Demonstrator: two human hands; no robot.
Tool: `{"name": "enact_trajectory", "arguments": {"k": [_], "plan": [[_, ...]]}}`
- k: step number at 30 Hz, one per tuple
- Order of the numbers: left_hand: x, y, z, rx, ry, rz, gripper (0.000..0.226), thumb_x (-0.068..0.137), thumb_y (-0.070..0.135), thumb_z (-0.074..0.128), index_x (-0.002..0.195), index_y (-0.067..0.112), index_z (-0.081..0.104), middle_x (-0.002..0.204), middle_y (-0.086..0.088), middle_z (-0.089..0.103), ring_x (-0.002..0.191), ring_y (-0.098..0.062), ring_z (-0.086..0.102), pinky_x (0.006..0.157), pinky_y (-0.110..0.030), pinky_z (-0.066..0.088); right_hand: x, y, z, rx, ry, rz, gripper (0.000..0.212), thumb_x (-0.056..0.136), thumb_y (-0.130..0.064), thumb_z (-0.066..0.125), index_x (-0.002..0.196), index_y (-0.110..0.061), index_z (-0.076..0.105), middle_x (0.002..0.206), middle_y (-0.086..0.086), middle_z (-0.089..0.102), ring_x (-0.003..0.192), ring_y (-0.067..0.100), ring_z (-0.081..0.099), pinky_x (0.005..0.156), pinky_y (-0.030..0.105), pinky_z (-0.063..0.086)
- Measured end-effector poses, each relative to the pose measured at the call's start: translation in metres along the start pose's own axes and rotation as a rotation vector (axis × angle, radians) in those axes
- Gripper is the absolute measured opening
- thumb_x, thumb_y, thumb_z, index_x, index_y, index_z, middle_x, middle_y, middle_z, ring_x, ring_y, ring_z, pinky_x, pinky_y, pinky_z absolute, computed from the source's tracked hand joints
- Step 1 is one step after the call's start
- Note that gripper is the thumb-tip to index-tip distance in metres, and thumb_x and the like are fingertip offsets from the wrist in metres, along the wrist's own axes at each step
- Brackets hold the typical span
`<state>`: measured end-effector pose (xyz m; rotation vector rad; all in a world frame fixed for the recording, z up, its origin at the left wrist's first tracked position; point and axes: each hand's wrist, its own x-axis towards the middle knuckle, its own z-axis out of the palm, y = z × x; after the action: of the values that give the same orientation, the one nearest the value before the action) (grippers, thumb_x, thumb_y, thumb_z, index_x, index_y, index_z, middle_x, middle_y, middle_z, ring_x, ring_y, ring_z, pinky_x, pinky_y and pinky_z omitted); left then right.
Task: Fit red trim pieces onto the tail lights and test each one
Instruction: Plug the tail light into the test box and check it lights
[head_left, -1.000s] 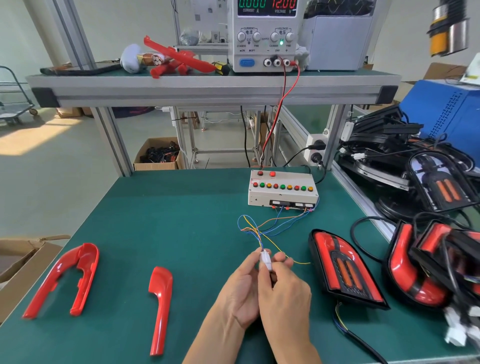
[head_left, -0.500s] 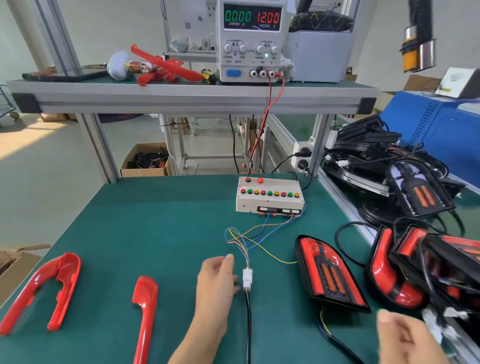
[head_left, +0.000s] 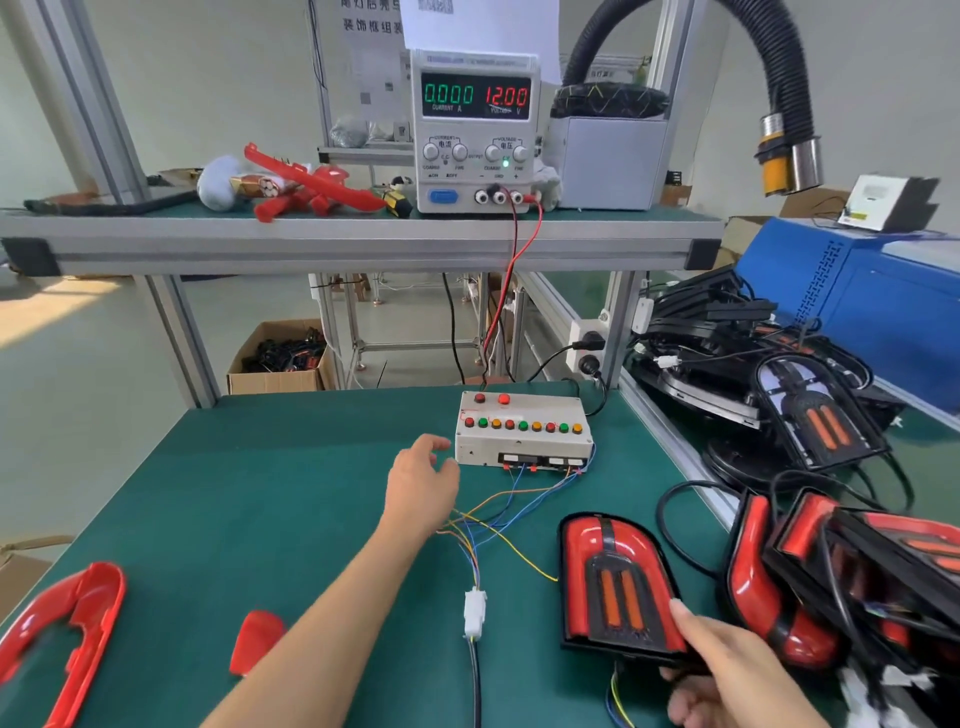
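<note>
Head view, right hand (head_left: 727, 670) gripping tail light (head_left: 615, 587)

A cardboard box (head_left: 275, 358) of dark parts sits on the floor under the shelf (head_left: 358, 244). A black ribbed hose (head_left: 779, 67) arcs down at upper right. A blue cabinet (head_left: 878, 306) stands beyond, a small white device (head_left: 888, 202) on top.
</note>
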<state>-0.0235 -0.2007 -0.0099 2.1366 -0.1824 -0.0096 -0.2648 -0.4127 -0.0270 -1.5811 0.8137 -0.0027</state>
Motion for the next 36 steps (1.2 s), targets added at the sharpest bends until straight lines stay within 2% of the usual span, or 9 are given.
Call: {"name": "enact_trajectory", "arguments": {"k": [2, 5, 7, 10, 14, 17, 21, 26, 36], "plan": [[0.02, -0.005, 0.002, 0.074, -0.117, 0.02, 0.043, 0.1, 0.022, 0.053, 0.142, 0.024, 0.05, 0.131, -0.012, 0.053, 0.11, -0.026, 0.057, 0.089, -0.034, 0.05, 0.002, -0.005, 0.005, -0.108, -0.012, -0.094, 0.043, 0.099, -0.041, 0.062, 0.08, -0.007, 0.079, 0.075, 0.019, 0.076, 0.062, 0.033, 0.07, 0.058, 0.031, 0.052], [0.043, -0.014, 0.005, 0.006, -0.305, 0.043, 0.062, 0.098, 0.022, 0.06, 0.153, 0.037, 0.036, 0.14, -0.013, 0.045, 0.121, -0.024, 0.054, 0.073, -0.02, 0.048, 0.009, 0.001, 0.014, -0.178, 0.146, -0.24, 0.038, 0.101, -0.035, 0.058, 0.079, -0.014, 0.079, 0.073, 0.009, 0.076, 0.076, 0.03, 0.074, 0.085, 0.041, 0.055], [0.053, -0.017, 0.009, -0.06, -0.403, 0.043, 0.07, 0.097, 0.019, 0.064, 0.155, 0.041, 0.031, 0.143, -0.012, 0.041, 0.114, -0.018, 0.058, 0.068, -0.014, 0.047, 0.01, 0.006, 0.024, -0.075, 0.202, -0.281, 0.033, 0.102, -0.034, 0.056, 0.081, -0.021, 0.077, 0.063, 0.015, 0.071, 0.061, 0.035, 0.069, 0.072, 0.044, 0.055], [0.063, -0.019, 0.013, 0.012, -0.436, 0.096, 0.072, 0.098, 0.022, 0.064, 0.156, 0.043, 0.027, 0.143, -0.013, 0.041, 0.107, -0.02, 0.057, 0.083, -0.023, 0.046, 0.018, 0.011, 0.035, 0.03, 0.196, -0.347, 0.03, 0.106, -0.034, 0.048, 0.086, -0.035, 0.071, 0.055, 0.023, 0.064, 0.045, 0.035, 0.059, 0.058, 0.036, 0.046], [0.069, -0.023, 0.016, 0.033, -0.414, 0.127, 0.067, 0.098, 0.024, 0.064, 0.153, 0.041, 0.03, 0.14, -0.016, 0.045, 0.124, -0.027, 0.054, 0.108, -0.038, 0.045, 0.026, 0.014, 0.033, 0.062, 0.175, -0.389, 0.029, 0.106, -0.034, 0.045, 0.091, -0.037, 0.07, 0.058, 0.021, 0.066, 0.052, 0.044, 0.06, 0.06, 0.038, 0.047], [0.07, -0.027, 0.017, 0.043, -0.401, 0.147, 0.067, 0.097, 0.021, 0.065, 0.153, 0.039, 0.032, 0.14, -0.017, 0.049, 0.131, -0.029, 0.052, 0.114, -0.045, 0.041, 0.03, 0.019, 0.03, 0.094, 0.184, -0.401, 0.024, 0.106, -0.032, 0.046, 0.098, -0.028, 0.069, 0.061, 0.02, 0.066, 0.053, 0.035, 0.062, 0.056, 0.042, 0.05], [0.072, -0.028, 0.017, 0.075, -0.396, 0.161, 0.064, 0.098, 0.022, 0.063, 0.153, 0.038, 0.033, 0.139, -0.016, 0.054, 0.128, -0.027, 0.055, 0.114, -0.044, 0.041, 0.035, 0.021, 0.029, 0.141, 0.163, -0.406, 0.023, 0.105, -0.027, 0.047, 0.108, -0.012, 0.064, 0.067, 0.018, 0.069, 0.055, 0.028, 0.064, 0.049, 0.035, 0.051], [0.075, -0.026, 0.019, 0.174, -0.374, 0.167, 0.061, 0.101, 0.02, 0.055, 0.154, 0.038, 0.033, 0.139, -0.012, 0.057, 0.124, -0.026, 0.057, 0.11, -0.038, 0.044, 0.036, 0.022, 0.029, 0.151, 0.135, -0.435, 0.038, 0.091, -0.048, 0.049, 0.109, -0.019, 0.065, 0.071, 0.019, 0.072, 0.06, 0.03, 0.067, 0.056, 0.038, 0.054], [0.076, -0.022, 0.016, 0.275, -0.387, 0.172, 0.059, 0.102, 0.02, 0.05, 0.154, 0.039, 0.031, 0.135, -0.009, 0.062, 0.109, -0.026, 0.062, 0.091, -0.028, 0.045, 0.039, 0.027, 0.029, 0.173, 0.118, -0.451, 0.041, 0.09, -0.048, 0.049, 0.11, -0.017, 0.066, 0.076, 0.017, 0.073, 0.063, 0.03, 0.069, 0.057, 0.038, 0.054]]}}
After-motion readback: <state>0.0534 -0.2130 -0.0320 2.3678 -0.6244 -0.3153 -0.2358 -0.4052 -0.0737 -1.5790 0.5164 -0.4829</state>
